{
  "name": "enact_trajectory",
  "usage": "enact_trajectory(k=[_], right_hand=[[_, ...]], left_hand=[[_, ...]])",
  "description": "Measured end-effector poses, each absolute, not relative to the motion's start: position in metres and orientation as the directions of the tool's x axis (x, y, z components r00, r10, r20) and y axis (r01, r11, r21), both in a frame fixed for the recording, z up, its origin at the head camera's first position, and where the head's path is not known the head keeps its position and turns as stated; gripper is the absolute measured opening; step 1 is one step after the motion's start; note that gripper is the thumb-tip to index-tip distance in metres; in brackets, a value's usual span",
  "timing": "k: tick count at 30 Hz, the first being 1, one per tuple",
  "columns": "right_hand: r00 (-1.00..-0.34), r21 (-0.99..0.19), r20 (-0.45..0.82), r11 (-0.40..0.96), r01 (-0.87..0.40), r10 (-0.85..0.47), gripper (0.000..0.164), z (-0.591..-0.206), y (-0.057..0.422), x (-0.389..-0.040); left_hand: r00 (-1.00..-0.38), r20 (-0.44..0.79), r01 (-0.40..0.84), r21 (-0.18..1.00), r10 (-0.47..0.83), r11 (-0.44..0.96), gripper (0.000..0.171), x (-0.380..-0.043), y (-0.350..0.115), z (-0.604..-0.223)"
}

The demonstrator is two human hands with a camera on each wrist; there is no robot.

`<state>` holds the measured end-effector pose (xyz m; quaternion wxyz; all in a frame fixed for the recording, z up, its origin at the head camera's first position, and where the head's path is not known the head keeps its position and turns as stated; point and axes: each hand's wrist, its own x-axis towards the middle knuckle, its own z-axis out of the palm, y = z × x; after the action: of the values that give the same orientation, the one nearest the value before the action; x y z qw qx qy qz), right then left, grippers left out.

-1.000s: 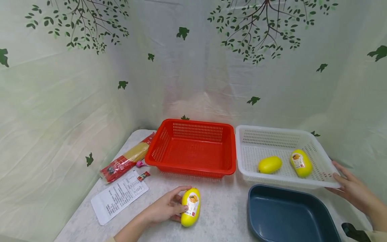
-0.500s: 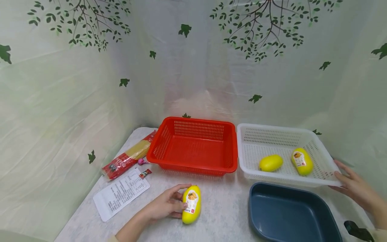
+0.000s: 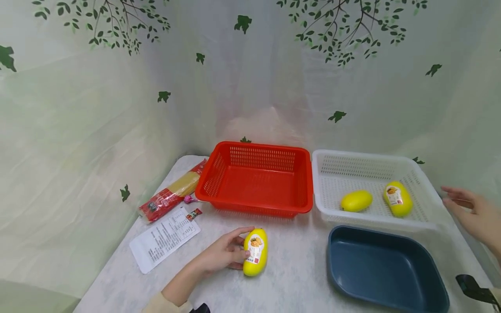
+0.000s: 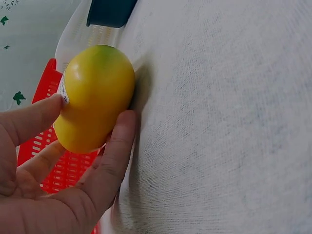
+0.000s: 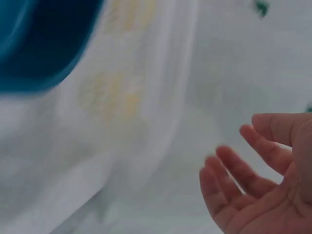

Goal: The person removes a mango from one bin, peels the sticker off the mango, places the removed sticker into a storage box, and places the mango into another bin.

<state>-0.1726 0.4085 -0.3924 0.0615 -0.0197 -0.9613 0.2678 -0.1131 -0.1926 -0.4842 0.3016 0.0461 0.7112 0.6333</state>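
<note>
My left hand point(image 3: 222, 253) grips a yellow mango point(image 3: 250, 268) with a white label, just over or on the table in front of the red basket point(image 3: 258, 182). In the left wrist view the thumb lies at the label and fingers curl along the underside of the mango point(image 4: 97, 92), which has a greenish end. Two more yellow mangoes lie in the white basket point(image 3: 362, 153): one on its side point(image 3: 356, 201), one with its label showing point(image 3: 400, 204). My right hand point(image 3: 474, 217) hangs beside the basket's right end, holding nothing. Its fingers point(image 5: 239, 168) are loosely bent, apart from the rim.
A dark blue basin point(image 3: 385, 265) stands in front of the white basket. To the left lie a red-and-yellow packet of noodles point(image 3: 176, 191), a white printed packet point(image 3: 164, 241), a small red sachet point(image 3: 193, 214) and a pink wrapped candy point(image 3: 189, 199). A printed curtain point(image 3: 274, 87) hangs behind the table.
My right hand has let go of the white basket's right end and moved away to the right. The left hand keeps its grip on the mango. The head view has tilted slightly down.
</note>
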Motion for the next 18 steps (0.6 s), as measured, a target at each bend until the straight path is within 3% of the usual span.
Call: enact_trajectory(k=[4,7,13,18], right_hand=[[-0.993,-0.471,0.114,0.879,-0.070,-0.018,0.052,-0.361,0.367,-0.171],[-0.978,-0.467,0.118,0.859,-0.209,-0.174,0.042,-0.346,0.326,-0.170],[-0.884,-0.528,0.092,0.730,-0.434,-0.459,0.026,-0.342,0.241,-0.166],[-0.794,-0.595,0.018,0.632,-0.497,-0.607,0.022,-0.355,0.188,-0.165]], left_hand=[[-0.809,-0.373,-0.323,0.928,0.454,0.186,0.074,-0.114,-0.192,-0.484],[-0.805,-0.382,-0.317,0.924,0.454,0.214,0.083,-0.113,-0.193,-0.483],[-0.830,-0.360,-0.249,0.922,0.425,0.295,0.098,-0.111,-0.191,-0.482],[-0.846,-0.347,-0.214,0.917,0.405,0.337,0.100,-0.109,-0.189,-0.482]])
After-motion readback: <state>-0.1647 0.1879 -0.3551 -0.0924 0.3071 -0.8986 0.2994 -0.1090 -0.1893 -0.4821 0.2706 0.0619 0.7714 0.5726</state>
